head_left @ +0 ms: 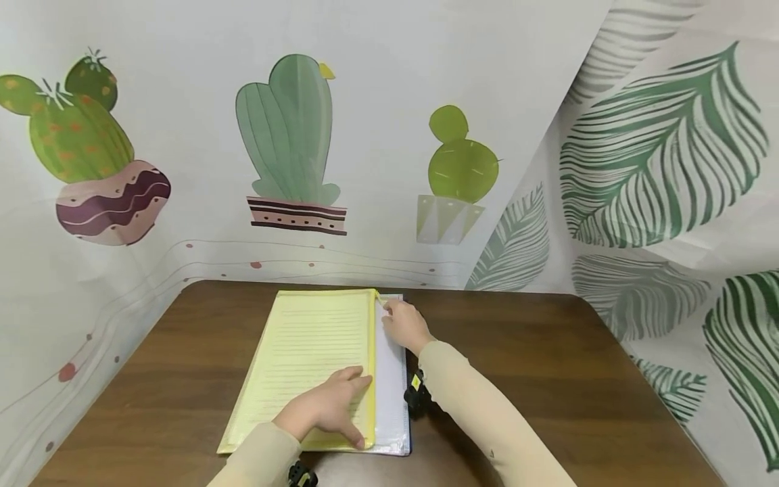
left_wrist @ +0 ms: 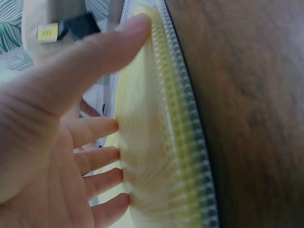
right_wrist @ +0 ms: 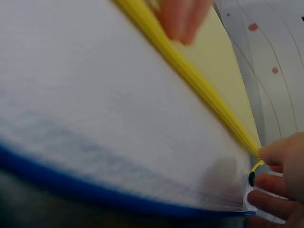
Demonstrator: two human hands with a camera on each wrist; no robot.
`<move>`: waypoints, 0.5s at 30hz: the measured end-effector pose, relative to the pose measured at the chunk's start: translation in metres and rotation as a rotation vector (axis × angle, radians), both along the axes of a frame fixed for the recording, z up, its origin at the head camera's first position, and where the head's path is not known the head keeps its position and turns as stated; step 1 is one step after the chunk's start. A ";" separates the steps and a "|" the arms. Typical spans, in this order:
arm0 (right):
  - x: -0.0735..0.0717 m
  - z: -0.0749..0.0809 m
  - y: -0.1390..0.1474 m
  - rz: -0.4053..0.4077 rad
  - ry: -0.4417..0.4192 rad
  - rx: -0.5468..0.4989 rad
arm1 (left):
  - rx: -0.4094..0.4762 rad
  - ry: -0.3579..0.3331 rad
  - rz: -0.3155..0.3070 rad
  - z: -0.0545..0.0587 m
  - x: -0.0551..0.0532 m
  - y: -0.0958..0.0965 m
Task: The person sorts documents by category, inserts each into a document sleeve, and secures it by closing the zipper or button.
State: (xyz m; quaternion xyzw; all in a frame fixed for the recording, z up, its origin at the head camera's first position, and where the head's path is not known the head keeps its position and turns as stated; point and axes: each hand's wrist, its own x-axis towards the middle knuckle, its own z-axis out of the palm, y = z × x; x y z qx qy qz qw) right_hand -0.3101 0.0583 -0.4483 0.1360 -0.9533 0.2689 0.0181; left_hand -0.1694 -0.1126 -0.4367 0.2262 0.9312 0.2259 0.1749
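Note:
A yellow zip pouch (head_left: pixel 316 325) with lined paper showing through lies on a clear, blue-edged pouch (head_left: pixel 392 406). Its yellow zip (right_wrist: pixel 194 85) runs down the right side. My left hand (head_left: pixel 331 402) rests on the yellow pouch near its lower right, fingers and thumb spread. In the left wrist view, that hand's fingertips (left_wrist: pixel 110 154) touch the yellow surface. At the top right corner, my right hand (head_left: pixel 406 327) pinches the zip pull at the end of the zip. A yellow cord-like loop (right_wrist: pixel 259 165) shows beside the right thumb; the fingers partly hide the pull.
Both pouches lie on a brown wooden table (head_left: pixel 517 365) with rounded far corners. Behind it hangs a white wall covering (head_left: pixel 377 135) printed with cacti and leaves. A black wrist device (head_left: pixel 416 392) sits at the right cuff.

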 end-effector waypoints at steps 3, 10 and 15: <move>0.013 -0.002 0.006 0.036 -0.020 0.046 | 0.030 0.018 -0.008 -0.003 -0.002 -0.002; 0.038 -0.004 0.016 0.174 -0.010 0.204 | 0.047 0.063 0.029 -0.003 -0.006 -0.010; 0.050 -0.003 0.028 0.177 -0.024 0.246 | 0.047 0.030 0.083 -0.001 -0.006 -0.012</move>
